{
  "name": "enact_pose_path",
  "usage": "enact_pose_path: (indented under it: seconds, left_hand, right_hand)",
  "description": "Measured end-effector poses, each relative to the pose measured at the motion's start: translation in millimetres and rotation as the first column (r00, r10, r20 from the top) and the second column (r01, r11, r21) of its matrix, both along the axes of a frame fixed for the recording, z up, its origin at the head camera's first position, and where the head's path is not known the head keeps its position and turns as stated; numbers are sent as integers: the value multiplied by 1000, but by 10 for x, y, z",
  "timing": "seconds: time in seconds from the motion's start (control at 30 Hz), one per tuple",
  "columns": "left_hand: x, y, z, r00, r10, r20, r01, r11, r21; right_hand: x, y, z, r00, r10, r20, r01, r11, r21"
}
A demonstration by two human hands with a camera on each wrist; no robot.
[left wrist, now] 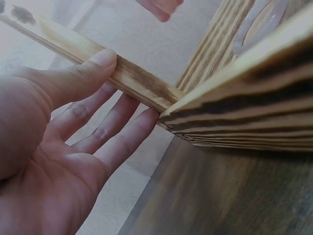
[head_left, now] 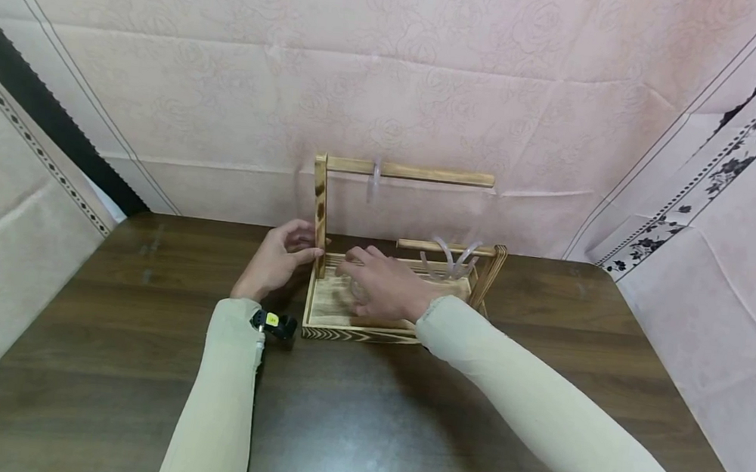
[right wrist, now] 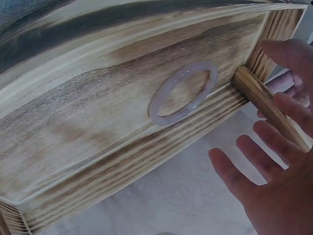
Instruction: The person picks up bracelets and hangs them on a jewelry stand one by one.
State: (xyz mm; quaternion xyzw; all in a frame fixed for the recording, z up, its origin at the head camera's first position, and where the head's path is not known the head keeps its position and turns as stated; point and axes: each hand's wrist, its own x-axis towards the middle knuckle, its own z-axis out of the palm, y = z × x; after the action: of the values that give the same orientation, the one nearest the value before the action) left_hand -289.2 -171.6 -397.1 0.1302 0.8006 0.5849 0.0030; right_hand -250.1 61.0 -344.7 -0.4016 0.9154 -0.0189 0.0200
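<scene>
A wooden display stand has a shallow tray, a tall left post with a long upper bar, and a lower bar at the right. My left hand holds the post near its foot, thumb on one face and fingers behind, as the left wrist view shows. Over the tray reaches my right hand, its fingers apart and holding nothing. Inside the tray, close to those fingers, lies a pale translucent bangle. Another bangle hangs on the upper bar.
More clear bangles hang on the lower bar, beside its right-hand support. The stand rests on a dark wooden table, close to its back edge. Patterned pink cloth hangs behind.
</scene>
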Motion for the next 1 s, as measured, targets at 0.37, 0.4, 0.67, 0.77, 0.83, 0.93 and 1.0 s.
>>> enact_pose_path:
  seconds: [0.37,0.4,0.67,0.77,0.83,0.93,1.0]
  left_hand:
    - [5,2,11,1000,-1,4,1,1000,1]
    - [4,0,9,1000,1,6,-1,1000,-4]
    - [26,2,28,1000,10,-2,-10,999,-33]
    - [30,4,26,1000,12,1,-12,999,-36]
    - [29,6,24,1000,11,5,-11,999,-34]
    - [23,6,20,1000,14,8,-14,999,-33]
    - [19,6,17,1000,13,11,-13,1000,-28]
  right_hand:
    - [-57,10,-63,998,-49,49,48,999,15]
    - [-64,13,-71,997,-51,52,50,999,17]
    - [-109,17,-134,995,-71,75,68,997,35]
    - [-122,16,-162,993,-86,75,83,996,43]
    - [-128,18,-178,993,-95,75,91,995,50]
    - [-137,16,-192,993,-100,68,95,993,64]
    - [-140,14,-197,993,-98,66,93,993,71]
